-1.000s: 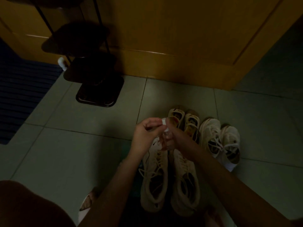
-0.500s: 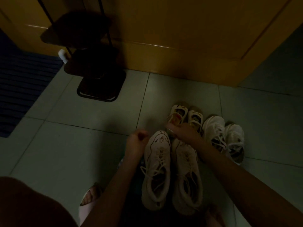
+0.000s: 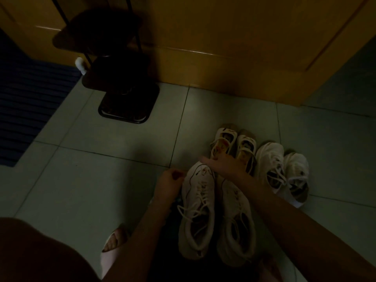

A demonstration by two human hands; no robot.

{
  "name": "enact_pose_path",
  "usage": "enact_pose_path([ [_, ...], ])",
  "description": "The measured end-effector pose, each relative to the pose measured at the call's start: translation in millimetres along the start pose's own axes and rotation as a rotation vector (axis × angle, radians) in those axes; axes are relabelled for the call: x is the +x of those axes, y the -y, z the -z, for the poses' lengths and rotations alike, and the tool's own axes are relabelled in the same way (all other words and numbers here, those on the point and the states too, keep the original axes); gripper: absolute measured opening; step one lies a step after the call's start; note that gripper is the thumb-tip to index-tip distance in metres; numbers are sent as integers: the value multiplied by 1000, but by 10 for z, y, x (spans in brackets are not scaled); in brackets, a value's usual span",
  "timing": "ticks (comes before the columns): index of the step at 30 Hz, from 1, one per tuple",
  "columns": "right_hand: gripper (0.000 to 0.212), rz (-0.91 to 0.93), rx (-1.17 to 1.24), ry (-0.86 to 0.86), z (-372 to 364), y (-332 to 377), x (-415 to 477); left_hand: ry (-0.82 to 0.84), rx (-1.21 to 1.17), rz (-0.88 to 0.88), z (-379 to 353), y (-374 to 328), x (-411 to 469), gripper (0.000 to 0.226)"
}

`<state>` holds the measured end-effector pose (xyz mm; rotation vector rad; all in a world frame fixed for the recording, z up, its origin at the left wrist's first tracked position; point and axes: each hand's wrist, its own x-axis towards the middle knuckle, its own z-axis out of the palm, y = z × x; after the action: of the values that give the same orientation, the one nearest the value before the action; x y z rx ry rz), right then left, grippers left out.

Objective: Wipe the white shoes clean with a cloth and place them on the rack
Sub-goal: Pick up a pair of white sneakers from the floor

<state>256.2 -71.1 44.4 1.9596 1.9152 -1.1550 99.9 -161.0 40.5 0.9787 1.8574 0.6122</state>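
Observation:
Two white lace-up shoes stand side by side on the floor tiles in front of me, the left shoe and the right shoe. My left hand is curled beside the left shoe's toe; what it holds, if anything, is hidden in the dark. My right hand reaches across the right shoe's toe, fingers stretched to the left. No cloth shows plainly. The dark tiered shoe rack stands at the back left, against the wooden door.
A pair of strapped sandals and another pair of white sneakers sit behind and to the right of my hands. A dark blue striped mat lies far left. A wooden door closes the back. My slippered foot is at bottom left.
My hands were raised together, pinching a small white thing. They have come apart and dropped: the left beside the left shoe's toe, the right onto the right shoe's toe.

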Motion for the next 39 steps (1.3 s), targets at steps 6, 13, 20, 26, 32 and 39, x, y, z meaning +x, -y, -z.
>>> enact_pose_path([
  [6,49,48,-9,-90,-58,41,4,1,23,47,22,68,-1,26],
  [13,52,11,-38,-135,-132,39,65,-9,24,58,31,115,1,29],
  [20,56,45,68,-55,-82,20,20,-9,3,56,40,142,38,15],
  [26,49,87,-21,-73,-136,21,-10,6,35,49,46,130,7,29],
  [32,55,-76,232,-104,79,-266,-71,12,7,86,91,143,-8,28],
  [39,92,-79,271,-108,257,-690,-118,-2,-15,-37,7,19,-92,24],
])
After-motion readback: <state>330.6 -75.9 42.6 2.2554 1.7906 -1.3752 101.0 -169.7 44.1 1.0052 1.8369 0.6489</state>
